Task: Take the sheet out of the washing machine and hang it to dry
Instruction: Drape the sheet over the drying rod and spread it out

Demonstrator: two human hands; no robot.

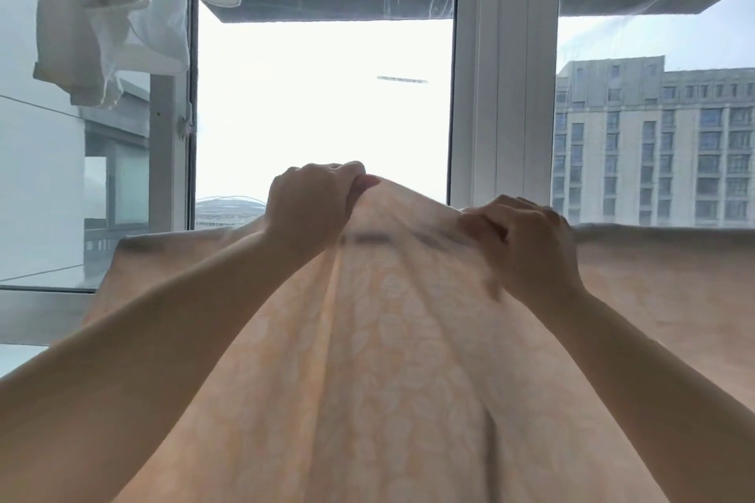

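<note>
The peach-orange, leaf-patterned cotton sheet (392,359) fills the lower frame, its top edge running level left and right in front of the white-framed window (502,94). The left hand (310,200) bunches a raised fold at the edge, its grip pressed tight round cloth; the right hand (527,241) pinches the same fold beside it. A white garment (122,4) hangs upper left.
</note>
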